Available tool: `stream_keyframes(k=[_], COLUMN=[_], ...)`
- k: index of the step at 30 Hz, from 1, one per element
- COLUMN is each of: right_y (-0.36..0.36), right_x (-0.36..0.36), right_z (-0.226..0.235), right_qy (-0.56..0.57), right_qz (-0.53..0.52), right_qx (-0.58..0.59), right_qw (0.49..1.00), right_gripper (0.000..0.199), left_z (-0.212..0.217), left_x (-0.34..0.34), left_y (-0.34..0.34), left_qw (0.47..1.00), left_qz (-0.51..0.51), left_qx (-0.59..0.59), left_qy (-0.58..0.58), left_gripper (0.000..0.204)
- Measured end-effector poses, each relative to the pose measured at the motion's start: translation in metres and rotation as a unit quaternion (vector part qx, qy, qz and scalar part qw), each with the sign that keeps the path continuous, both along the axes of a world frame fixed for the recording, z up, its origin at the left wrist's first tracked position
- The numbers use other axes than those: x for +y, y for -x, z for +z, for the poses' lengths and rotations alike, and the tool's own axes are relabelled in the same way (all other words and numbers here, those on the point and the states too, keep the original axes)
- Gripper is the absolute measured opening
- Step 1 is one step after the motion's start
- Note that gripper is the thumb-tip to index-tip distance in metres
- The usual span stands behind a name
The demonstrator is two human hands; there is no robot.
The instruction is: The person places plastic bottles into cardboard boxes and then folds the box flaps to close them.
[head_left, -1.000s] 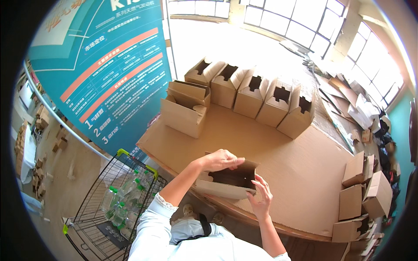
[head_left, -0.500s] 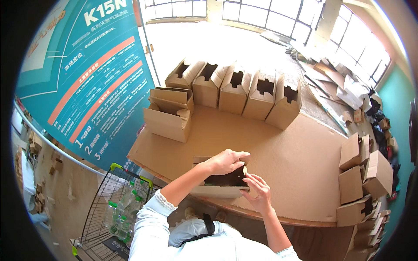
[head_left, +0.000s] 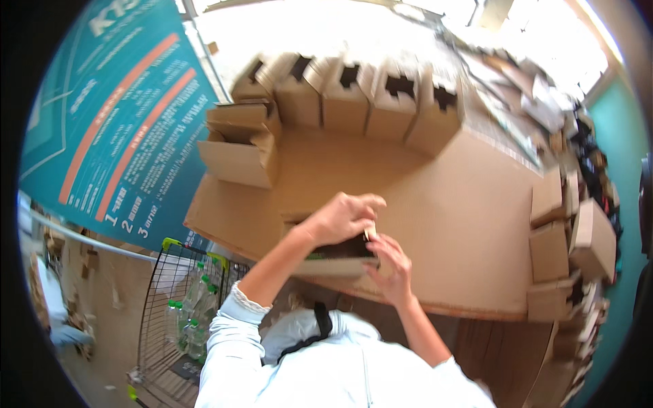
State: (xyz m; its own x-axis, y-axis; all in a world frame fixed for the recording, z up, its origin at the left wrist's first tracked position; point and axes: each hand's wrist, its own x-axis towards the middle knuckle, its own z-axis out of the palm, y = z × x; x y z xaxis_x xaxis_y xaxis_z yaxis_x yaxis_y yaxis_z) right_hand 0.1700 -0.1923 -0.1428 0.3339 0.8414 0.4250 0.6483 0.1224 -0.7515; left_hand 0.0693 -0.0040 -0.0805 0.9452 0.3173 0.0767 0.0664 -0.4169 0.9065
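A brown cardboard box point(head_left: 333, 267) lies near the front edge of the table, its top open and its inside dark. Reaching across it, my left hand point(head_left: 340, 219) bends its fingers over the small end flap point(head_left: 371, 232) at the box's right end. From the other side my right hand point(head_left: 391, 264) pinches that same end, with the thumb low against the corner and the fingers up by the flap. Both hands are closed on the cardboard, though blur softens the fingertips. My left wrist hides part of the box's far left side.
Several open cardboard boxes point(head_left: 343, 109) stand in a row at the table's point(head_left: 449, 224) far side. Another open box point(head_left: 238, 163) is at the left. More boxes point(head_left: 547, 251) are stacked at the right edge. A wire cart point(head_left: 153, 326) with bottles and a teal banner point(head_left: 129, 129) stand left.
The view has tilted, so the whole scene sits higher in the picture. Both hands stay at the box's right end, with the left hand's fingers a little more bent.
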Motion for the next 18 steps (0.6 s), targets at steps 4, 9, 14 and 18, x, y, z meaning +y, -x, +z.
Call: stream_keyframes(k=[4,9,14,18], right_y=[-0.001,0.002,-0.003,-0.009], right_x=[0.000,0.001,0.008,0.006], right_z=[0.010,0.009,0.021,0.019], right_qy=[0.014,-0.004,0.045,0.060], right_qz=[0.004,0.019,0.034,0.047], right_qx=[0.040,0.049,-0.022,-0.007], right_qw=[0.999,0.999,0.998,0.997], right_gripper=[0.044,0.042,0.046,0.054], left_z=[-0.006,-0.008,0.009,0.029], left_x=[-0.009,-0.005,-0.019,-0.029], left_y=[0.007,-0.002,0.008,0.046], left_qw=[0.997,0.993,0.980,0.969], left_qz=[-0.050,0.008,0.056,0.056], left_qx=[0.001,0.017,-0.036,0.003], left_qy=[-0.060,-0.118,-0.189,-0.241], left_gripper=[0.026,0.019,0.021,0.027])
